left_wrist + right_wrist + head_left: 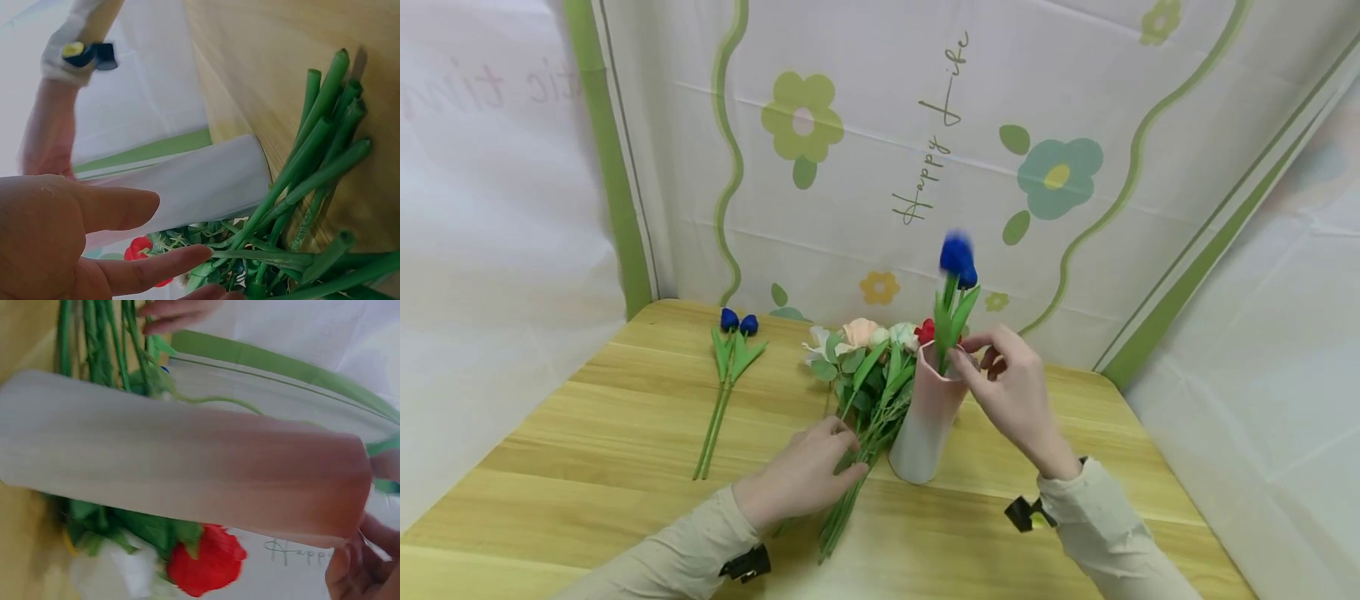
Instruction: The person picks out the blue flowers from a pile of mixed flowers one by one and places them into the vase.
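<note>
A tall vase (928, 417), pink at the top and white below, stands on the table with blue tulips (957, 254) upright in its mouth. My right hand (1011, 392) is at the rim, thumb and curled fingers about the tulips' green leaves and stems; in the right wrist view the grip is partly cut off. Left of the vase lies a bunch of artificial flowers, its green stems (850, 500) pointing toward me. My left hand (805, 475) hovers over these stems, thumb apart, and a straight fingertip (203, 251) meets or nearly meets one stem.
Two more blue tulips (722, 392) lie apart on the left of the wooden table (610, 442). Peach, white and red blooms, among them a red rose (206, 559), lie behind and beside the vase. A printed cloth (850, 225) hangs along the back and sides.
</note>
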### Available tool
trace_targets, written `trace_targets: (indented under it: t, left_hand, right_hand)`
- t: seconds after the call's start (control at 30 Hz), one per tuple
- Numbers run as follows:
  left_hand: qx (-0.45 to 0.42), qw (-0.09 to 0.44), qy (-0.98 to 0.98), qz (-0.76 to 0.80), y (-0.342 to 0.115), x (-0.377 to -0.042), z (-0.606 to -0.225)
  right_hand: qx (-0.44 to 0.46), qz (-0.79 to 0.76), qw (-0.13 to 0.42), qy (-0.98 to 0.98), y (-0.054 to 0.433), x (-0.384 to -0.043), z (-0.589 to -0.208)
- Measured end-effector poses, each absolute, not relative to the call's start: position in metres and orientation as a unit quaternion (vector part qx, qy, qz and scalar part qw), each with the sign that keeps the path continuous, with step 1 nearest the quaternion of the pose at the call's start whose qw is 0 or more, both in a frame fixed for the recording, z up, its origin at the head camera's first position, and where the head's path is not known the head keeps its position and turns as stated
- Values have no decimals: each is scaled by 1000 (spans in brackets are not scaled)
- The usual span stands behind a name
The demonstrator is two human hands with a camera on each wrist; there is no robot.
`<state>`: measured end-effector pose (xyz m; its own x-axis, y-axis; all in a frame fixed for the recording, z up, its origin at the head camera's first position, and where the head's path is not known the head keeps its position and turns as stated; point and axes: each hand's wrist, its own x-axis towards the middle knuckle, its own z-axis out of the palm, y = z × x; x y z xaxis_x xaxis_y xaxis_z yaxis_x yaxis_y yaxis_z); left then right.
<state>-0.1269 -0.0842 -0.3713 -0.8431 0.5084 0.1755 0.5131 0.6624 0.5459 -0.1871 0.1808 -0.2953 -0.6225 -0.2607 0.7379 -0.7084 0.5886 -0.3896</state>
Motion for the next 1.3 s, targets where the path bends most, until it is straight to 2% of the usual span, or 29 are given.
trace_targets:
  t: [0.17,0.63,0.8,1.03,1.13,1.3]
  left_hand:
    - [-282,2,-913,-296,-84,-126,-371]
    - [-281,-20,-899,-335,-99,-140,-364]
    - [-219,-28,-913,-342,-130,-154,-341]
    - [-136,11,-952,-273,-194,-183,-328]
    - [-101,-8,-962,-253,-215,-194,-331]
    - [-70,-71,-963,-252,-236,-205,-344]
  right_hand:
    - [207,406,292,-841,182,-176,-318]
    - [170,429,267,-846,171,-171,-323]
    - [152,428,252,-855,169,-171,-322]
    - [140,434,240,-857,168,-169,-322]
    - [140,436,247,-854,167,-168,-323]
    - [140,439,247,-853,166,-168,-324]
